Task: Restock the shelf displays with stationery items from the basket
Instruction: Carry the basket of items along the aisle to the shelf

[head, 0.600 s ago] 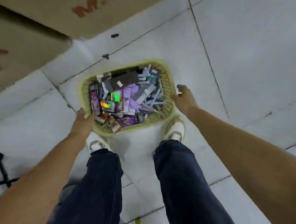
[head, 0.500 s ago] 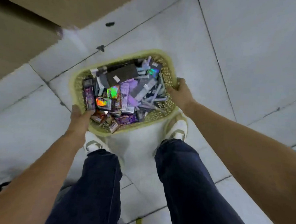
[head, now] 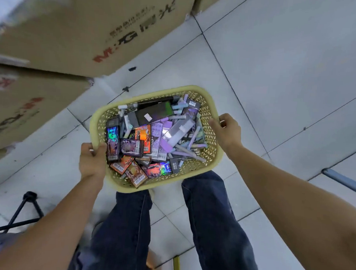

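**Yellow basket gripped at both ends, stock still inside**

Head view. A pale yellow perforated plastic basket (head: 127,187) with rounded corners is carried between the two hands, above a white tiled floor (head: 289,78). Its near rim covers the lower ends of the person's dark blue denim trouser legs (head: 127,225).

The left hand (head: 92,161) grips the basket's left end. The thumb lies over the rim, pointing inward, and the fingers are curled round the outside. The right hand (head: 226,131) grips the right end, with the fingers curled over the rim and the knuckles uppermost. Both forearms are bare.

The basket is filled to about rim height with loose stock:
- Small flat card packs with holographic purple and orange faces (head: 131,147) lie on the left and along the near side, with barcode labels visible.
- Pastel lilac and pale blue pens (head: 191,146) are heaped on the right.
- A long black flat box with a small white label (head: 153,113) lies across the far side.
- A translucent lilac oblong case (head: 179,128) rests on top of the pens.

No shelf display is in view.

Surroundings: a large brown cardboard carton with red and black print (head: 86,26) stands beyond the basket. A second brown carton (head: 19,110) is to its left, close to the first. The black legs of a tripod (head: 24,209) stand on the floor beside the left forearm. A blue-grey bar (head: 343,182) crosses the floor at the right edge.
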### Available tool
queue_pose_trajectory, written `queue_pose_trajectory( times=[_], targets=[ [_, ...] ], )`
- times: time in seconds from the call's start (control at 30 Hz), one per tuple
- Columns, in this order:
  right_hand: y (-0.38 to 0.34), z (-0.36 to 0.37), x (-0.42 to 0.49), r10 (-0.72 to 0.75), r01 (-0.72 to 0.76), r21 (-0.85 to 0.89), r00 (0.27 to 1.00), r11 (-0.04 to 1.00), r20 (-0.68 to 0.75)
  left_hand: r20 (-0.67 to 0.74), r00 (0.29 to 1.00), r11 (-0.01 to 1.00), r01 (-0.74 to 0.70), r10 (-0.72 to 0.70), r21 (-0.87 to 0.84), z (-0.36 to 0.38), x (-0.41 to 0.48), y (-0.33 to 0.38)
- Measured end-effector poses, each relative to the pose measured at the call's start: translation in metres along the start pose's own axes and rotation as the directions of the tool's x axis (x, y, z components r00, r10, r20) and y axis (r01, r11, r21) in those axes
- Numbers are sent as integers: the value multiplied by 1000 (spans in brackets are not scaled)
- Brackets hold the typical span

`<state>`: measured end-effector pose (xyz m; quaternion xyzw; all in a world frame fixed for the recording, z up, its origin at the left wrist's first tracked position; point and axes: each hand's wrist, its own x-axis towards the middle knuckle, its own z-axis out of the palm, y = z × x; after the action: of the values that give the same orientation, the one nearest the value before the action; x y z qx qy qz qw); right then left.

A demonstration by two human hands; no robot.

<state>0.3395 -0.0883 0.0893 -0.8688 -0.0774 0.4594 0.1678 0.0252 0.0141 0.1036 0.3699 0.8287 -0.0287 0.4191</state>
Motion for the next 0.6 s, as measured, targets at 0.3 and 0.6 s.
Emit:
queue_pose_trajectory(
  times=[0.3,0.6],
  targets=[
    [-90,-216,-151,-226,246,103,958,964,-174,-58,890,878,-432,452,207,-104,-208,152],
    [-139,-403,-243,-189,319,239,876,917,-444,24,709,704,-704,705,95,-138,-354,320]
  ],
)
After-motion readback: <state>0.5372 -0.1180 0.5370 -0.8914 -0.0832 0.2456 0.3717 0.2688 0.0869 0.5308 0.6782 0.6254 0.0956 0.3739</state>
